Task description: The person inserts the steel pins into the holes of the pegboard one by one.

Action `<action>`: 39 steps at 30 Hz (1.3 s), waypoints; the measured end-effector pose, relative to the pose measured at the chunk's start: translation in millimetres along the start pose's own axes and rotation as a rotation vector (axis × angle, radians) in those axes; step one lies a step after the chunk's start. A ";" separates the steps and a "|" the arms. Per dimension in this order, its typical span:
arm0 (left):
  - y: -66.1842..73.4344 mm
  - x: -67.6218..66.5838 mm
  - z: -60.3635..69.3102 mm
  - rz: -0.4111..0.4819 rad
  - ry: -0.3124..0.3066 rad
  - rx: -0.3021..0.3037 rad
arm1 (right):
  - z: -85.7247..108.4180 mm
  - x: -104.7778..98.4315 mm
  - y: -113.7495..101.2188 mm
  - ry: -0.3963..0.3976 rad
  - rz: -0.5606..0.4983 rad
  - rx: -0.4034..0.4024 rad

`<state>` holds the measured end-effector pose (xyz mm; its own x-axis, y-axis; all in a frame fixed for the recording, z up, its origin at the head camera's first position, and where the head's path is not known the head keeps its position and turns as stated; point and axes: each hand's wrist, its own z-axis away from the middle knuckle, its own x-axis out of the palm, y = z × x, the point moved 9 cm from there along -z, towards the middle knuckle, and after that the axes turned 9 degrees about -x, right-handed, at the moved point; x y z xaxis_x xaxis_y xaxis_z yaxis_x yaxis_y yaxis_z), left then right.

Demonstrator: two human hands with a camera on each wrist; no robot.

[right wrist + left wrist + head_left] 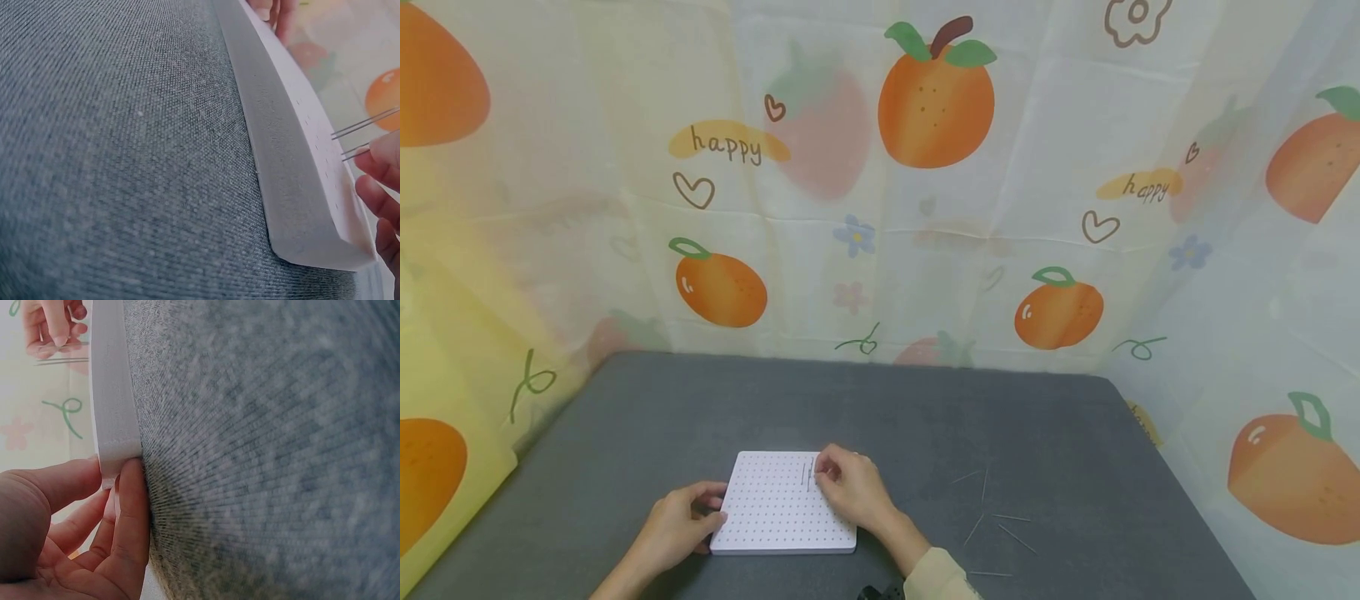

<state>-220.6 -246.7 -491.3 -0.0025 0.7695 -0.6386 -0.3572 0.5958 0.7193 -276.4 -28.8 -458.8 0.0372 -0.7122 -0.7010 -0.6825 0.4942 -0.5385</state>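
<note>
A white pegboard [775, 517] with rows of small holes lies on the dark table. At its left edge my left hand [677, 523] grips the rim, thumb on the upper side and fingers against the edge, as the left wrist view shows on the board's corner [122, 450]. Over the upper right part of the board is my right hand [856, 490], pinching a thin metal pin [351, 155] whose tip is close to the holes. Whether that tip is inside a hole, I cannot tell. Beside it, thin pins [362, 125] stand upright in the board.
Several loose thin pins [985, 485] lie scattered on the grey tabletop [1075, 500] right of the board. A small black object [880, 592] shows at the bottom edge by the right sleeve [938, 575]. A fruit-printed curtain [925, 250] hangs behind the table and along both sides.
</note>
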 end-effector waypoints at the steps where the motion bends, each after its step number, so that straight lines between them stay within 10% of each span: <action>1: 0.1 0.0 -0.2 -0.002 -0.001 -0.001 | -0.1 -0.1 -0.2 -0.006 0.011 -0.002; 18: 0.1 1.0 -1.3 -0.009 -0.007 0.001 | 8.8 -14.5 -3.6 -0.050 0.091 -0.123; 39: 0.2 -0.7 -0.5 0.015 0.005 0.004 | 28.2 -47.2 17.2 -0.130 -0.011 -0.087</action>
<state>-221.1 -247.2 -490.9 -0.0120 0.7772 -0.6292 -0.3533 0.5853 0.7298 -269.3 27.4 -448.2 0.1352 -0.6441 -0.7529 -0.7417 0.4380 -0.5079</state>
